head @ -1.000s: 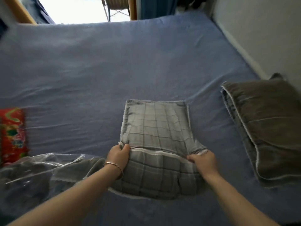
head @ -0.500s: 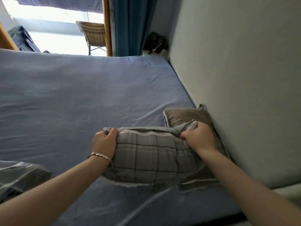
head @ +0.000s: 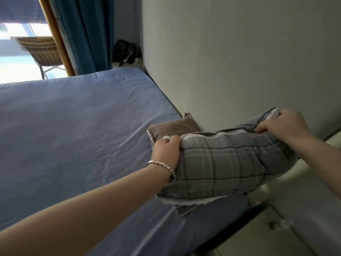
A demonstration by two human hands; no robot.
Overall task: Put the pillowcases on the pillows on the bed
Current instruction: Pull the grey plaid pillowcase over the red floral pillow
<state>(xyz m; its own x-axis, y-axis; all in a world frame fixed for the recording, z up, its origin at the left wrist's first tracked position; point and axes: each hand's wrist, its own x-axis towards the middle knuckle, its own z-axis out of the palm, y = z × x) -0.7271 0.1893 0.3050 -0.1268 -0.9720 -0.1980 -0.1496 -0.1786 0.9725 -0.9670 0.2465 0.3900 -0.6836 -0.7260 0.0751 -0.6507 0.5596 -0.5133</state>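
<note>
Over wrinkled sheet (head: 73, 126), left hand (head: 166, 152), right hand (head: 282, 126) grip plaid pillow (head: 221, 163).

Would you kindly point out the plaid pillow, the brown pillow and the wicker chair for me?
plaid pillow (head: 221, 163), head view, middle of its checked front.
brown pillow (head: 173, 129), head view, its exposed top face.
wicker chair (head: 42, 50), head view, its woven back.

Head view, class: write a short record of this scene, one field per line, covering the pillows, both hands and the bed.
Held item: grey plaid cased pillow, right end higher
Left hand: grips its left end
Right hand: pinches its upper right edge
Other pillow: brown pillow with white piping, lying beside the wall
Bed: bed with blue sheet
Background: blue curtain, wicker chair
</note>
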